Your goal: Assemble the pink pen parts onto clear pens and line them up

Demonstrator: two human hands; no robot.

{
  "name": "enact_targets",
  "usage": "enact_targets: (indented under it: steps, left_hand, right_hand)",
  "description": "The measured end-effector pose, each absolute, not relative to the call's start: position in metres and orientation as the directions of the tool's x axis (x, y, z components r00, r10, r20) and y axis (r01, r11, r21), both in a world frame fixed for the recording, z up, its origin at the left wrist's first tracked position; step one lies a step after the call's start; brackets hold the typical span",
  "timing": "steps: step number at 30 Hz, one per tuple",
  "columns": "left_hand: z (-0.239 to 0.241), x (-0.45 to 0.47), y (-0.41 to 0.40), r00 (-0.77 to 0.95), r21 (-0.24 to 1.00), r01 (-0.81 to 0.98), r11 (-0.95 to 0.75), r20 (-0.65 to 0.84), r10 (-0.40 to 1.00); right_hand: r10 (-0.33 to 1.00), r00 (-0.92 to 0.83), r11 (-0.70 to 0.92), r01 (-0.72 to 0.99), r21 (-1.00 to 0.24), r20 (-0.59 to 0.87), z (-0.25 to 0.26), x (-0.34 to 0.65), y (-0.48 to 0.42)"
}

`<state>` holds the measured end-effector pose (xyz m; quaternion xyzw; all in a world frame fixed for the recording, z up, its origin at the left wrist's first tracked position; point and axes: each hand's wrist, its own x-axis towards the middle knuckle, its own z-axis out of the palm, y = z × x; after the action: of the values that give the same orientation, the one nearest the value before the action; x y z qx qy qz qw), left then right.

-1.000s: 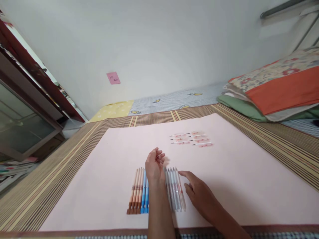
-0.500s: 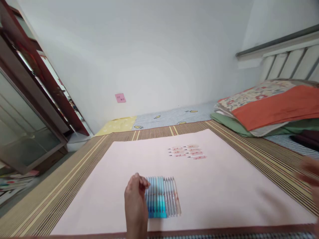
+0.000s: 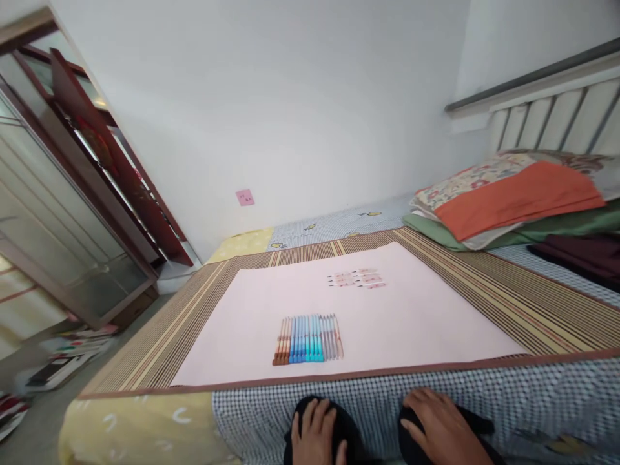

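Note:
My left hand (image 3: 316,431) and my right hand (image 3: 438,429) lie flat, fingers stretched out, on my dark-clothed knees (image 3: 349,426) at the bottom of the view, in front of the bed's edge. Neither hand holds anything. On a pale pink sheet (image 3: 416,316) spread over the bed lies a tight row of pens (image 3: 308,338), brown at the left, blue in the middle, clear at the right. Farther back on the sheet lies a small group of pink-patterned pens (image 3: 357,279). Both hands are well short of the pens.
A striped woven mat (image 3: 527,290) lies under the pink sheet, over a checked bedsheet (image 3: 484,394). Folded bedding and an orange pillow (image 3: 513,197) are stacked at the right by the headboard. A glass-fronted cabinet (image 3: 62,213) stands at the left, with books (image 3: 58,358) on the floor.
Both hands have come off the pink sheet and down onto my knees. The view has pulled back from the bed. The pens now lie in one closed-up row.

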<state>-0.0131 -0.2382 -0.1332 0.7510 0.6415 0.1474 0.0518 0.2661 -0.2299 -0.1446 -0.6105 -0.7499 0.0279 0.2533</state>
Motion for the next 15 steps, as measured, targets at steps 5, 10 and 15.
enact_targets:
  steps: [5,10,15]
  left_hand:
    - [-0.093,-0.035,-0.226,-0.004,0.26,0.966,0.004,-0.001,1.0]
    - [-0.094,-0.083,-0.215,-0.022,0.34,0.939,0.046,-0.076,0.997]
    - [-0.095,-0.144,-0.198,-0.026,0.457,0.871,0.181,-0.326,0.945]
  right_hand:
    - [0.965,-0.092,0.197,0.876,-0.441,0.247,-0.124,0.268,-0.233]
    - [0.986,-0.014,0.118,0.754,-0.647,0.163,-0.13,0.288,-0.229]
    - [1.0,0.004,0.021,0.443,-0.896,0.025,-0.146,0.324,-0.214]
